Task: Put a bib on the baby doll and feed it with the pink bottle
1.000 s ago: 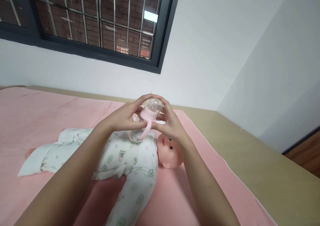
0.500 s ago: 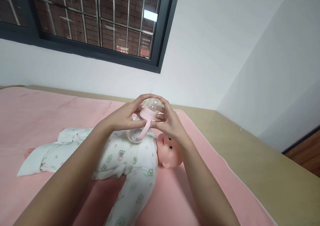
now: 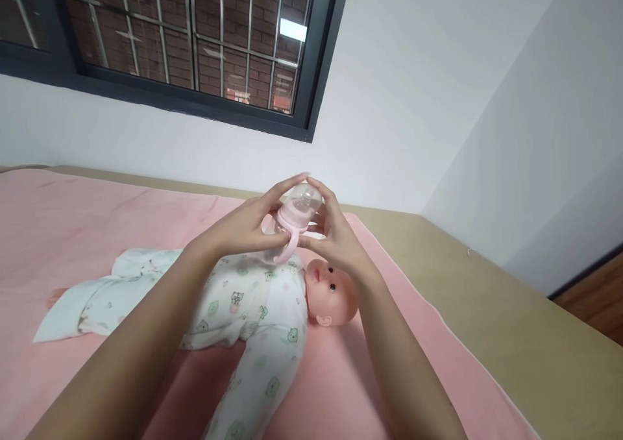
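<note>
Between my two hands is a clear baby bottle (image 3: 294,218) with a pink collar, pink handles and a transparent dome cap, tilted with the cap up and to the right. My left hand (image 3: 253,222) grips it from the left, thumb near the front handle. From the right, my right hand (image 3: 333,229) curls round it, its index finger up beside the cap. Below the bottle a baby doll (image 3: 257,291) lies on its back in a white suit with green prints, its head to the right. My hands hide part of the bottle's body.
The doll rests on a pink blanket (image 3: 97,213) spread over a pale wooden surface (image 3: 467,297). Behind it rise a white wall (image 3: 389,102) and a dark-framed window (image 3: 302,125) with metal bars. A brown wooden panel (image 3: 594,297) stands at the far right.
The bottle has moved slightly up and right and its lower end tips farther away. My fingertips have risen a little with it. The doll lies as before.
</note>
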### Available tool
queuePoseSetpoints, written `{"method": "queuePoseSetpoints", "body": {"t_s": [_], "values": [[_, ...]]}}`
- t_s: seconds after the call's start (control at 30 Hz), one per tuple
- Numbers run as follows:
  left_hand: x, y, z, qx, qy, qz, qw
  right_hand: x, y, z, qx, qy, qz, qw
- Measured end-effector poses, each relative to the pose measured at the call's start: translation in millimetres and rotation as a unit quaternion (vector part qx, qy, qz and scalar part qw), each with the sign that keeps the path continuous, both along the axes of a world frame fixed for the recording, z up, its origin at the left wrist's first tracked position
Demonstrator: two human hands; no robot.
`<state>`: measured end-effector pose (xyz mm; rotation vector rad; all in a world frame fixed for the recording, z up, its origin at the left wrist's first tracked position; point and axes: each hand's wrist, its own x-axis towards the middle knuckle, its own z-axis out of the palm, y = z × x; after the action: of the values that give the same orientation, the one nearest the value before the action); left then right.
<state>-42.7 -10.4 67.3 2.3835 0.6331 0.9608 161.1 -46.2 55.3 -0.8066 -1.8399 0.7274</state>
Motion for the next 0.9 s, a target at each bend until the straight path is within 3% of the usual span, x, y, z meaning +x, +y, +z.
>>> {"method": "queuePoseSetpoints", "body": {"t_s": [0.2,0.37,0.5,0.73,0.9], "values": [[1,1,0.4,-0.020,-0.030,-0.002,0.999,1,2,-1,0.037,-0.008,0.010,0.999],[5,5,-3.9,-0.025,-0.062,0.073,0.995,3,14,-7,0.052,0.046,-0.035,0.997],[10,8,-7.0,-0.029,-0.064,0.092,0.993,2,18,-11,0.054,0.073,-0.070,0.993],[4,17,-14.5,-0.156,-0.055,-0.054,0.985,3,17,-12,0.051,0.094,-0.098,0.989],[-2,11,-7.2,-0.076,-0.026,0.016,0.997,38,42,-18,0.067,0.090,-0.164,0.980]]}}
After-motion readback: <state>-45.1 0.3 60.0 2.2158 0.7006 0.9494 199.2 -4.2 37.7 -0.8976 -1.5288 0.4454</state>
